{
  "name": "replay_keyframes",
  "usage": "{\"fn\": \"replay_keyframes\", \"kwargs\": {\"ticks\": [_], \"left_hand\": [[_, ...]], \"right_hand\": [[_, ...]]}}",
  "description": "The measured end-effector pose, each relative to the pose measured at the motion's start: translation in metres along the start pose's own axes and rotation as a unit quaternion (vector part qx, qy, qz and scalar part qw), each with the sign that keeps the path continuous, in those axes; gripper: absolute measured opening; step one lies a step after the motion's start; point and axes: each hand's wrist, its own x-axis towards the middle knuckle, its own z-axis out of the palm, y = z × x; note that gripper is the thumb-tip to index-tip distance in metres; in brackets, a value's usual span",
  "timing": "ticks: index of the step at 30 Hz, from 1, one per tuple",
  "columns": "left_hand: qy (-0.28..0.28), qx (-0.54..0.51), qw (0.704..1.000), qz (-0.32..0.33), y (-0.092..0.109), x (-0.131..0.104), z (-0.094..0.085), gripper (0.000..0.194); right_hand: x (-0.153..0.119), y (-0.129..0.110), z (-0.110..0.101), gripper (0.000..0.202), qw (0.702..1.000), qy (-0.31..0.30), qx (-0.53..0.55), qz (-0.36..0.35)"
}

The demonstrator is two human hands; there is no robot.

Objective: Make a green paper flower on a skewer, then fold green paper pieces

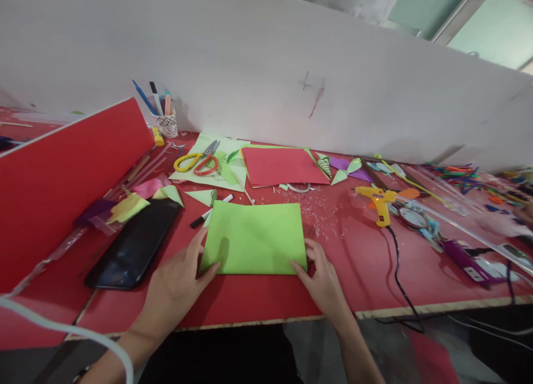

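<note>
A bright green sheet of paper [255, 234], which looks folded along its near edge, is held just over the red tabletop. At its left edge my left hand [177, 281] grips it, thumb on top and fingers at the side and beneath. My right hand [322, 278] pinches the opposite edge the same way, thumb near the lower right corner. Just behind the paper's left corner lies a marker [204, 220] with a black cap. Farther back are scissors [199, 163] with yellow and red handles and a stack of red paper [283, 166].
A black phone [135, 245] lies on the left, beside a tilted red board [79, 178]. Pens stand in a patterned cup [167, 124]. On the right are a yellow glue gun [380, 200] with a black cord and a purple power strip [468, 262]. A white wall [250, 61] closes the back.
</note>
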Motion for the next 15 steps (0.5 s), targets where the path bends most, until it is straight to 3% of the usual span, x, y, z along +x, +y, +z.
{"fn": "replay_keyframes", "kwargs": {"ticks": [3, 8, 11, 15], "left_hand": [[0.081, 0.053, 0.993, 0.071, 0.006, -0.002, 0.006, 0.040], [-0.017, 0.075, 0.970, 0.229, 0.022, 0.002, 0.013, 0.037], [-0.062, 0.065, 0.968, 0.233, 0.028, 0.006, 0.015, 0.041], [-0.084, 0.045, 0.973, 0.209, 0.027, 0.007, 0.017, 0.043]], "right_hand": [[-0.001, 0.001, 0.001, 0.051, 1.000, -0.011, 0.004, 0.003], [0.000, -0.003, 0.001, 0.044, 0.995, -0.012, -0.087, -0.056], [0.002, -0.006, 0.000, 0.031, 0.988, -0.028, -0.124, -0.092], [0.003, -0.010, 0.000, 0.026, 0.985, -0.055, -0.145, -0.080]]}}
